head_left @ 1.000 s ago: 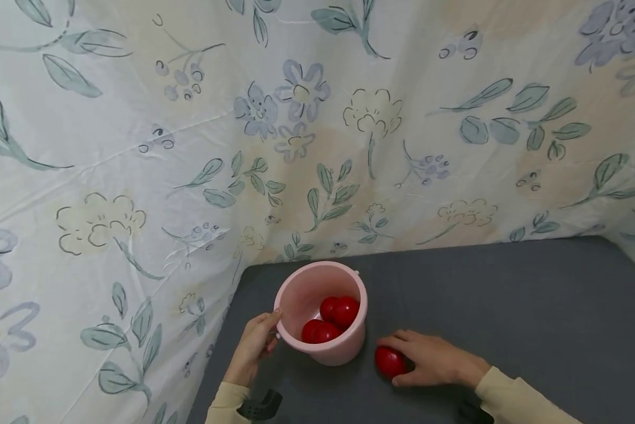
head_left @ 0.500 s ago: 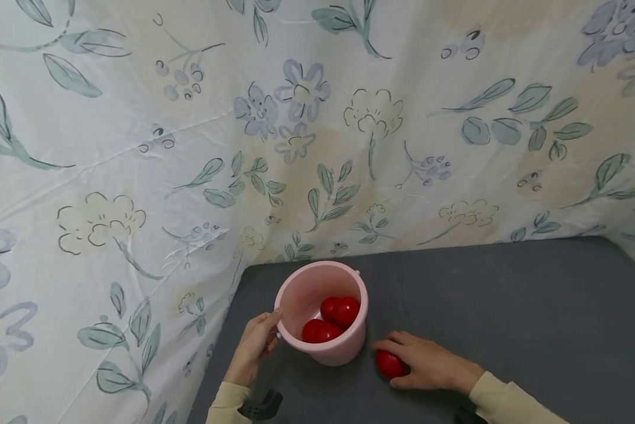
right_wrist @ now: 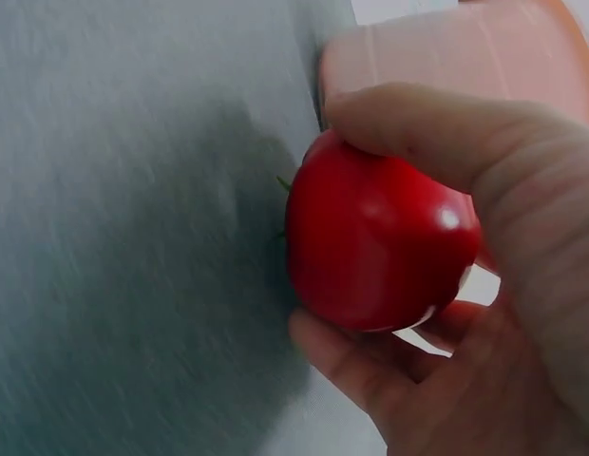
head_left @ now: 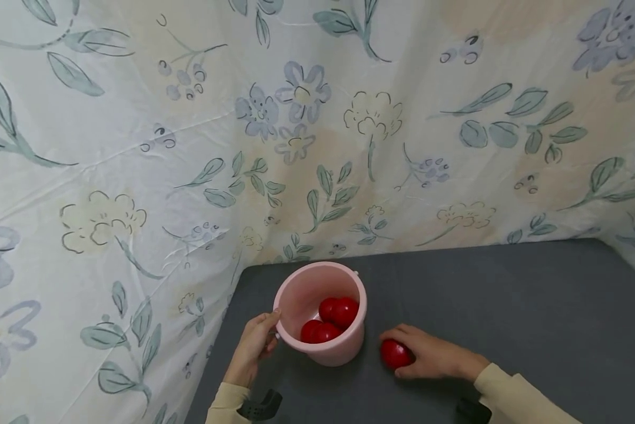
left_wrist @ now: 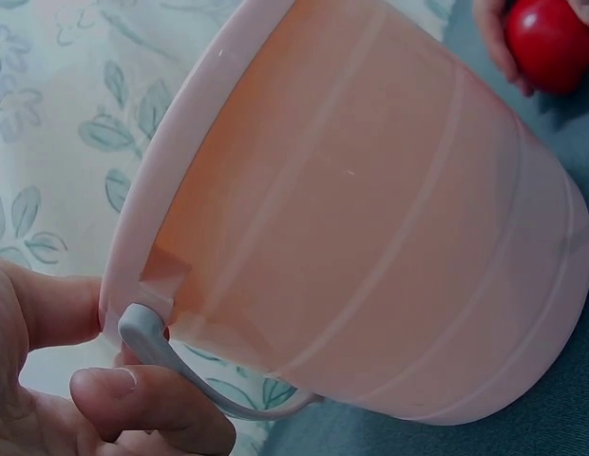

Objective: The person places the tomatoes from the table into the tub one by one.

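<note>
A pink bucket [head_left: 335,353] with several red tomatoes [head_left: 325,331] inside stands tilted toward me in the head view. My left hand [head_left: 253,344] pinches its rim on the left side, thumb on top; the grey handle [left_wrist: 228,399] hangs by those fingers in the left wrist view. To the right of the bucket, my right hand [head_left: 434,353] grips another tomato [right_wrist: 375,237], thumb on one side and fingers on the other. Green stem tips show at its underside in the right wrist view. It is close to the tabletop; whether it touches I cannot tell.
The dark grey tabletop [head_left: 497,294] stretches to the right of the bucket. A floral cloth [head_left: 317,147] hangs behind the table and along its left side. Black straps sit at both wrists.
My right hand first edged toward me, then moved slightly away and to the right with the tomato. The left hand and bucket have stayed in place.
</note>
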Demonstrator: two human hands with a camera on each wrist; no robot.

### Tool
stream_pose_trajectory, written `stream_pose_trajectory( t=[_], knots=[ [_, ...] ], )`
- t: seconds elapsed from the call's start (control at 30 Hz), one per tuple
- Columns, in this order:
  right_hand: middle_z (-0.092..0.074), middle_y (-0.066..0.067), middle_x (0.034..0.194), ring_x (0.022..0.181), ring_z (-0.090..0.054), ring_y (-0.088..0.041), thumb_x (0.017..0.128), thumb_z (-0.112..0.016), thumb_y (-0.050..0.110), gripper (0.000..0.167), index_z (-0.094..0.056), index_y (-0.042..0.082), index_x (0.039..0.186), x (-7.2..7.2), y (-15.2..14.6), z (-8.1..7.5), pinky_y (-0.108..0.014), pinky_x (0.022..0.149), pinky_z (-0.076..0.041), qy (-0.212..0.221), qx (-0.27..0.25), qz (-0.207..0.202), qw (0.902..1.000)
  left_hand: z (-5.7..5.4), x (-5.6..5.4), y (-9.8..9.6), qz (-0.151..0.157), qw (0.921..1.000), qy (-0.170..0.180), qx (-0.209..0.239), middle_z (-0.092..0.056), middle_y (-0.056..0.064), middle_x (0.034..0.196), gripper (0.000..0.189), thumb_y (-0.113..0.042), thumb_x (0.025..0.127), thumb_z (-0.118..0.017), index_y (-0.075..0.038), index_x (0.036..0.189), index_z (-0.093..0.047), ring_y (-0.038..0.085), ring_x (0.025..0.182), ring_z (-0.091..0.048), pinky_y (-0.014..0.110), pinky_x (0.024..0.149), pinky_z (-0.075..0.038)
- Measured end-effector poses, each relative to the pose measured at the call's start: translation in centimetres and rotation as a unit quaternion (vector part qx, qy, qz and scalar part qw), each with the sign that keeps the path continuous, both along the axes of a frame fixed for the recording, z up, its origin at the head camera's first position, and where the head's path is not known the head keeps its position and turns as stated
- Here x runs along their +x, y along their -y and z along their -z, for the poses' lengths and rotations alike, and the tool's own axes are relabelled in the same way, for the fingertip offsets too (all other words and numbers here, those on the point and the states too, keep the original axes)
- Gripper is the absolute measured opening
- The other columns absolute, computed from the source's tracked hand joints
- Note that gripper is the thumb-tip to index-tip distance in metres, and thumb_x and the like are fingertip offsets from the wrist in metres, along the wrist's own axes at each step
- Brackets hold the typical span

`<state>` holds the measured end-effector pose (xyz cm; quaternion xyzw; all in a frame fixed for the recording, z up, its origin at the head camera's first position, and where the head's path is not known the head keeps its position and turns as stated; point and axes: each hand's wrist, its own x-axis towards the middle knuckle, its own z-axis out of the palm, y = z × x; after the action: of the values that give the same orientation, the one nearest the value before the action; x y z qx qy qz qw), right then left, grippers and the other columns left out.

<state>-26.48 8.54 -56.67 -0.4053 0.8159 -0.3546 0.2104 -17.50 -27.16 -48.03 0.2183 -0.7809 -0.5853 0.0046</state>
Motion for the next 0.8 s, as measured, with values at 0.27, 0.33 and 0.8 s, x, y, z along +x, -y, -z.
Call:
stream_pose_trajectory(
  t=[0.27,0.33,0.8],
  knots=[
    [-0.055,-0.002,0.13,0.117,-0.056,-0.024,0.085,-0.081,0.032,0.063,-0.053,0.021,0.14,-2.5,-1.7,-4.3,-0.043,0.086,-0.059,-0.048,0.018,0.015,0.9986,-0.1,0.1,0.2,0.001,0.9999,-0.002,0.011,-0.047,-0.004,0.059,0.035,-0.042,0.101,-0.057,-0.01,0.087,-0.056,0.01,0.048,-0.04,0.026,0.048,-0.029],
    [-0.055,-0.002,0.131,0.118,-0.056,-0.025,0.084,-0.081,0.033,0.064,-0.052,0.022,0.14,-3.1,-2.1,-6.0,-0.044,0.085,-0.059,-0.055,0.025,0.015,0.998,-0.1,0.1,0.1,0.002,0.9999,-0.003,0.01,-0.046,-0.004,0.057,0.034,-0.041,0.101,-0.057,-0.01,0.086,-0.056,0.009,0.048,-0.039,0.025,0.047,-0.029],
    [-0.052,-0.009,0.141,0.123,-0.053,-0.032,0.082,-0.083,0.04,0.078,-0.045,0.02,0.147,-4.3,-3.8,-20.4,-0.041,0.083,-0.059,-0.114,0.037,0.061,0.9909,0.0,0.3,0.0,0.001,0.9999,-0.007,0.01,-0.048,-0.003,0.059,0.034,-0.041,0.101,-0.057,-0.009,0.089,-0.058,0.01,0.049,-0.04,0.026,0.048,-0.03]
  ],
)
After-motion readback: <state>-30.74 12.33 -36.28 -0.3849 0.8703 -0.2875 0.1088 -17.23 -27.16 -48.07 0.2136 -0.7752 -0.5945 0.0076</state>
